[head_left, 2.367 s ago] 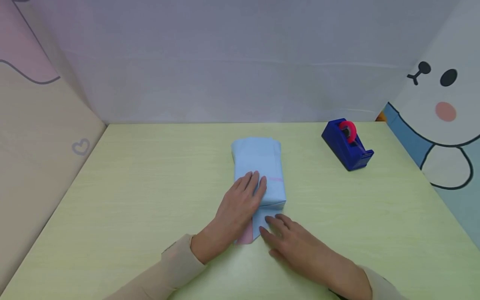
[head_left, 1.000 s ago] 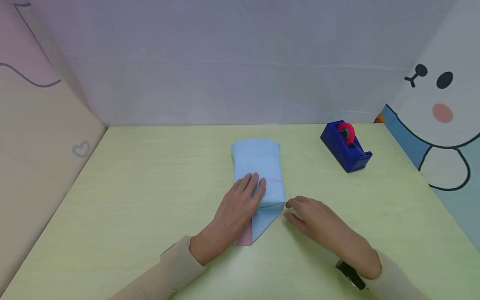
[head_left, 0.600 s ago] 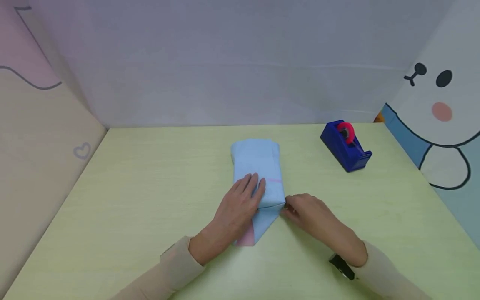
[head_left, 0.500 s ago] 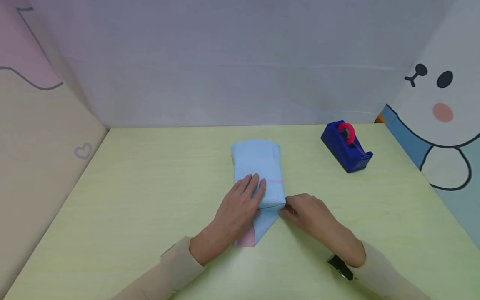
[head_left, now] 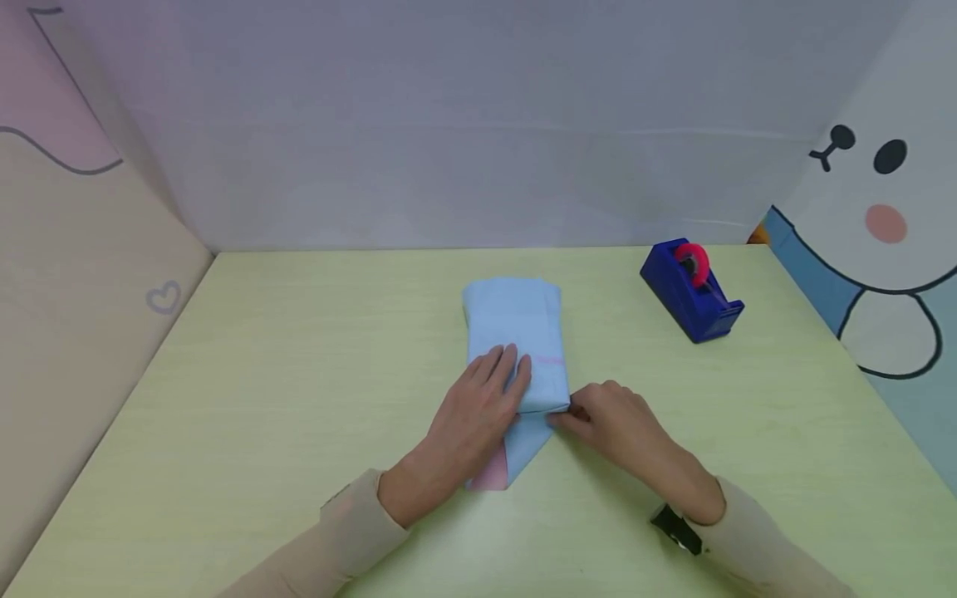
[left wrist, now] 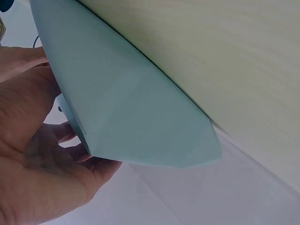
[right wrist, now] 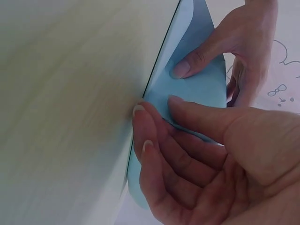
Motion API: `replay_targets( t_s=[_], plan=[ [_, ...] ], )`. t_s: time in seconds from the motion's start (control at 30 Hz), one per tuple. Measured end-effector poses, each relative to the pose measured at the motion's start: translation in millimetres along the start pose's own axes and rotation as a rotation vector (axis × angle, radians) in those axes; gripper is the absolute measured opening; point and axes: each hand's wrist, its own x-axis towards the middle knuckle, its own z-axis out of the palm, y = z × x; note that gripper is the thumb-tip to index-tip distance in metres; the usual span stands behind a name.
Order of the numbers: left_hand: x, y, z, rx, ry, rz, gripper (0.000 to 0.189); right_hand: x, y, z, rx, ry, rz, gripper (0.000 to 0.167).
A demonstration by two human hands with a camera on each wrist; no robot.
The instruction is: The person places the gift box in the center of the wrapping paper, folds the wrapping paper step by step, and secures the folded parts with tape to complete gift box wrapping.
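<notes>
A package wrapped in light blue paper [head_left: 516, 320] lies on the table in the head view, a faint pink line across its top. From its near end a blue flap with a pink strip [head_left: 491, 473] extends toward me, its right edge slanting. My left hand [head_left: 473, 415] rests on the package top with straight fingers; in the right wrist view its thumb [right wrist: 182, 69] presses the blue end. At the near right corner, my right hand [head_left: 616, 428] pinches the paper with curled fingers and thumb. The left wrist view shows the package's blue side [left wrist: 126, 108].
A dark blue tape dispenser [head_left: 689, 295] with a red-pink roll stands toward the back right of the pale table [head_left: 314, 357]. A grey-white wall sheet [head_left: 449, 149] rises behind the table. Printed panels flank both sides.
My right hand has moved from over the flap to the package's near right corner and closed on the paper there. The flap's right edge now slants. The left hand has stayed in place.
</notes>
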Motion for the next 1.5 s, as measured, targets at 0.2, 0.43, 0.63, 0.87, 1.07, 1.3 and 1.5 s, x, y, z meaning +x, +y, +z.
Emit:
replay_targets(
  t_s=[0.2, 0.43, 0.63, 0.87, 1.07, 1.3, 1.5],
  plan=[
    [-0.2, 0.6, 1.1, 0.006, 0.025, -0.003, 0.055, 0.6, 2.2, -2.4, 0.069, -0.054, -0.017, 0.027],
    [-0.4, 0.5, 2.7, -0.006, 0.045, -0.006, 0.042, 0.1, -0.5, -9.9, 0.052, -0.020, 0.000, 0.026],
    [0.1, 0.1, 0.6, -0.022, 0.009, -0.010, 0.052, -2.6, -4.4, -11.4, 0.076, 0.110, -0.044, 0.035],
    [0.1, 0.0, 0.4, 0.001, -0.046, -0.012, 0.067, -2.7, -4.2, -7.6, -0.018, 0.213, -0.218, 0.056],
    [-0.5, -1.0, -0.7, 0.000, -0.055, -0.007, 0.069, -4.3, -5.0, -5.2, -0.124, 0.232, -0.348, 0.054],
    [-1.2, -2.7, -1.6, -0.006, -0.040, -0.002, 0.050, -3.4, -8.3, -0.7, -0.202, 0.245, -0.364, 0.054],
    [-2.0, -1.9, 0.3, -0.004, -0.001, -0.004, 0.045, -3.2, -11.8, -0.5, -0.220, 0.261, -0.365, 0.052]
  ],
)
